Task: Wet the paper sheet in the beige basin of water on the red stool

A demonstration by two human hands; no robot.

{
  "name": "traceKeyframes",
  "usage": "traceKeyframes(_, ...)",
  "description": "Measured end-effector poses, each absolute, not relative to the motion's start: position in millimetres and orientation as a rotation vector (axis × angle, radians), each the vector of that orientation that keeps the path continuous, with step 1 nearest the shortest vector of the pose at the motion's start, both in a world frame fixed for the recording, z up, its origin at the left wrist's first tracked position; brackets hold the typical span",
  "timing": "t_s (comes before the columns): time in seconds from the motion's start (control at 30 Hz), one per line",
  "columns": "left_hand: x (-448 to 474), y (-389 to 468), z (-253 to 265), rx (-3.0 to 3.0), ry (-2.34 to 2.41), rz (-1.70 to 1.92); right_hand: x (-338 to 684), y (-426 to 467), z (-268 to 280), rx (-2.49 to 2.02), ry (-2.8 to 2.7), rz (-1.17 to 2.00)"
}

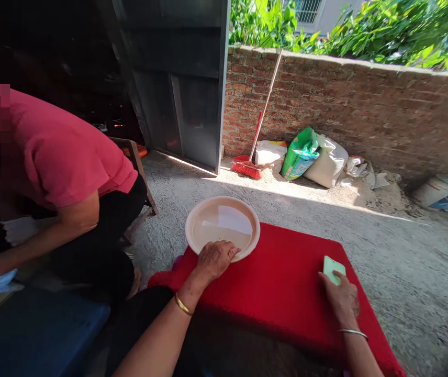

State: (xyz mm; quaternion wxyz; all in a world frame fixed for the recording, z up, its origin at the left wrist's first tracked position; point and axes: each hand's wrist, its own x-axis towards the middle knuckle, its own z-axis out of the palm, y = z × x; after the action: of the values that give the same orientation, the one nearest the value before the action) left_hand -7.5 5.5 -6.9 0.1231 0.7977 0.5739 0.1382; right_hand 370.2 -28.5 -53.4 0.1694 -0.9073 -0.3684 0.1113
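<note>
A round, pale pink basin of water stands at the left end of a table with a red cover. My left hand, with a gold bangle at the wrist, is closed over the basin's near rim; some fingertips are hidden on the inner side. At the table's right end, my right hand grips a flat, pale green rectangular piece between thumb and fingers. That piece is at the cover's surface; its exact kind I cannot tell.
A person in a red shirt sits bent over at left, beside a dark blue surface. Behind stand a dark metal door, a red broom, a green sack and a white sack along a brick wall.
</note>
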Motion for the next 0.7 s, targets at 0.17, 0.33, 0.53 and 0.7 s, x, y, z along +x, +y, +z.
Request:
traceKeyframes(0.17,-8.0,4.7,-5.9,2.315,1.685,0.410,219.9,-25.9,-70.3,-2.232,-1.654,0.449)
traceKeyframes(0.33,-8.4,4.2,-8.2,2.320,1.679,0.419,226.0,-32.0,-81.5,-1.901,-1.799,0.635)
traceKeyframes(0.53,-7.6,4.3,-6.7,2.337,1.677,0.410,390.3,-25.9,-46.0,-2.386,-1.071,0.299)
traceKeyframes(0.7,-8.2,5.3,-5.7,2.351,1.679,0.389,393.0,-18.7,-29.4,-2.550,-0.850,0.338)
